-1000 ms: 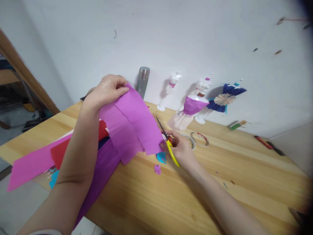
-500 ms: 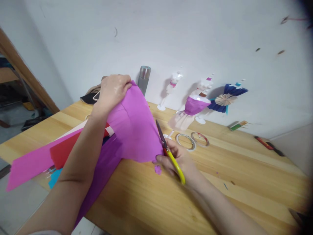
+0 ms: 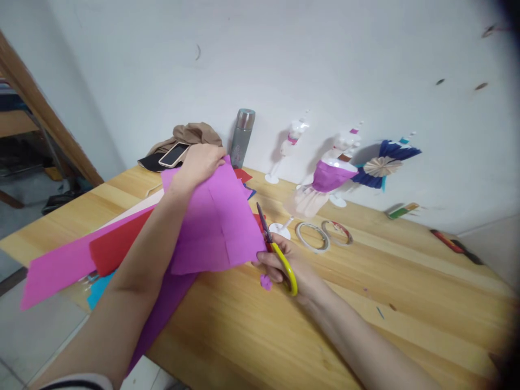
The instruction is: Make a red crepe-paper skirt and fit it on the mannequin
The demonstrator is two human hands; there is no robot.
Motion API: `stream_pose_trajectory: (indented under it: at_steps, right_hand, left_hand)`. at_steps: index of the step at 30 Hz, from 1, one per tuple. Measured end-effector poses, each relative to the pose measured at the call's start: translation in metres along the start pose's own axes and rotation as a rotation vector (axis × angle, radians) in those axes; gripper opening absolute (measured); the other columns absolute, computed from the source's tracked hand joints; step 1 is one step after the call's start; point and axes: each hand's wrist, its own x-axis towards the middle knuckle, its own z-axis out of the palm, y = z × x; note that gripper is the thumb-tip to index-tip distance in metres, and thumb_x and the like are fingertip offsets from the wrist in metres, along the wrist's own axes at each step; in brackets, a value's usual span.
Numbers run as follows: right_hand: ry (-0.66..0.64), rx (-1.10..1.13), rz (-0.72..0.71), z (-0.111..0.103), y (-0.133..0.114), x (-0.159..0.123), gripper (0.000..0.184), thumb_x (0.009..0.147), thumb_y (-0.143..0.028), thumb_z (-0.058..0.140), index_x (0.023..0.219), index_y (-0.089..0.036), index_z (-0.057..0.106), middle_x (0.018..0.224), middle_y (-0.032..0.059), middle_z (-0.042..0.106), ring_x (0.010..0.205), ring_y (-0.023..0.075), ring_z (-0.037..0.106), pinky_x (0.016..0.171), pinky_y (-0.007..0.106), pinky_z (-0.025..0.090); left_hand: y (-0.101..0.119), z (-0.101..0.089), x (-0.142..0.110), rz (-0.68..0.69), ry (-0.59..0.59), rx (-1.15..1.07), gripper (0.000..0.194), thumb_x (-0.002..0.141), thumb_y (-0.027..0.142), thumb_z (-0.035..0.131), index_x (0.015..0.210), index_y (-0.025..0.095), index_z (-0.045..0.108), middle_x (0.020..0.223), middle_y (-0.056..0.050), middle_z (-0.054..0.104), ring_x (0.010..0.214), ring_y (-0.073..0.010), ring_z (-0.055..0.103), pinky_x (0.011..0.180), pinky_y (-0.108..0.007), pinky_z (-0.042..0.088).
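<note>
A sheet of purple crepe paper (image 3: 219, 222) with fold lines stretches between my hands above the table. My left hand (image 3: 203, 165) is closed on its top edge, near the far corner. In my right hand (image 3: 284, 262) are yellow-handled scissors (image 3: 280, 254), their dark blades together and pointing away beside the paper's right edge. The thumb and fingers of that hand also reach the paper's lower right corner. Just below them is a small purple flower-shaped piece (image 3: 266, 282); whether it touches the hand I cannot tell. Darker purple paper (image 3: 166, 314) lies under my left forearm.
Pink paper (image 3: 65, 271) and red paper (image 3: 117, 244) lie at the left. A phone (image 3: 174, 155) rests on a cap near a grey flask (image 3: 242, 138). Small dressed mannequins, one in a purple top (image 3: 331, 176), stand along the wall. Tape rolls (image 3: 312, 237) and a box cutter (image 3: 447, 241) lie rightward.
My left hand has come down with the paper's top edge, and the sheet now hangs lower and squarer. The phone and cap show more. My right hand keeps the scissors at the right edge.
</note>
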Motion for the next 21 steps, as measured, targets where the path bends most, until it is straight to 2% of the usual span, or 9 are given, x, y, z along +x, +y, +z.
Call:
stream_pose_trajectory:
  at_steps: [2, 4, 7, 10, 14, 18, 21]
  right_hand:
    - [0.015, 0.02, 0.003, -0.002, 0.002, 0.003, 0.031, 0.061, -0.026, 0.078, 0.075, -0.02, 0.051, 0.06, -0.0045, 0.067, 0.031, 0.001, 0.033, 0.032, 0.016, 0.027]
    - [0.034, 0.037, 0.014, -0.003, 0.003, 0.005, 0.03, 0.06, -0.026, 0.078, 0.073, -0.019, 0.052, 0.059, -0.0039, 0.068, 0.03, 0.0006, 0.034, 0.033, 0.016, 0.026]
    - [0.059, 0.053, 0.033, -0.004, 0.002, 0.006, 0.03, 0.058, -0.026, 0.079, 0.072, -0.019, 0.053, 0.059, -0.0031, 0.068, 0.03, 0.0009, 0.035, 0.033, 0.017, 0.024]
    - [0.063, 0.07, 0.04, -0.003, 0.002, 0.007, 0.03, 0.058, -0.026, 0.079, 0.072, -0.019, 0.053, 0.057, -0.0034, 0.067, 0.029, 0.0015, 0.035, 0.033, 0.017, 0.023]
    - [0.067, 0.098, 0.035, -0.004, 0.006, 0.01, 0.032, 0.058, -0.026, 0.08, 0.073, -0.019, 0.052, 0.058, -0.0018, 0.069, 0.029, 0.0018, 0.035, 0.032, 0.017, 0.024]
    - [0.055, 0.103, 0.038, -0.006, 0.009, 0.013, 0.032, 0.055, -0.026, 0.079, 0.069, -0.019, 0.051, 0.054, -0.0015, 0.068, 0.029, 0.0026, 0.036, 0.032, 0.017, 0.024]
    - [0.044, 0.11, 0.044, -0.007, 0.009, 0.014, 0.034, 0.054, -0.026, 0.08, 0.069, -0.02, 0.05, 0.052, -0.0025, 0.066, 0.029, 0.0025, 0.035, 0.031, 0.016, 0.022]
  left_hand:
    - [-0.004, 0.008, 0.002, 0.014, -0.043, 0.098, 0.029, 0.091, 0.041, 0.048, 0.093, 0.02, 0.067, 0.087, -0.002, 0.065, 0.092, -0.0208, 0.051, 0.082, -0.036, 0.035]
    - [0.003, 0.006, 0.002, 0.032, -0.041, 0.145, 0.028, 0.092, 0.039, 0.048, 0.099, 0.021, 0.068, 0.094, -0.002, 0.067, 0.094, -0.02, 0.053, 0.081, -0.034, 0.037]
    - [0.033, -0.012, -0.006, 0.071, 0.062, 0.075, 0.03, 0.091, 0.033, 0.05, 0.107, 0.017, 0.069, 0.106, -0.008, 0.067, 0.101, -0.0239, 0.057, 0.084, -0.037, 0.041]
    - [0.074, -0.031, -0.019, 0.138, 0.148, -0.246, 0.025, 0.089, 0.029, 0.055, 0.105, 0.017, 0.07, 0.103, -0.007, 0.071, 0.095, -0.0207, 0.062, 0.085, -0.035, 0.046]
    - [0.118, -0.04, -0.024, 0.244, -0.044, -0.627, 0.012, 0.083, 0.023, 0.063, 0.087, 0.018, 0.072, 0.091, -0.004, 0.074, 0.085, -0.0167, 0.066, 0.078, -0.03, 0.05]
    - [0.153, -0.036, -0.014, 0.142, -0.168, -1.006, 0.01, 0.085, 0.016, 0.059, 0.084, 0.013, 0.069, 0.073, -0.002, 0.067, 0.062, -0.0099, 0.061, 0.062, -0.024, 0.05]
    - [0.175, -0.029, -0.017, -0.011, -0.173, -1.337, 0.015, 0.091, 0.017, 0.054, 0.083, 0.012, 0.066, 0.068, -0.001, 0.064, 0.053, -0.0075, 0.057, 0.054, -0.02, 0.046]
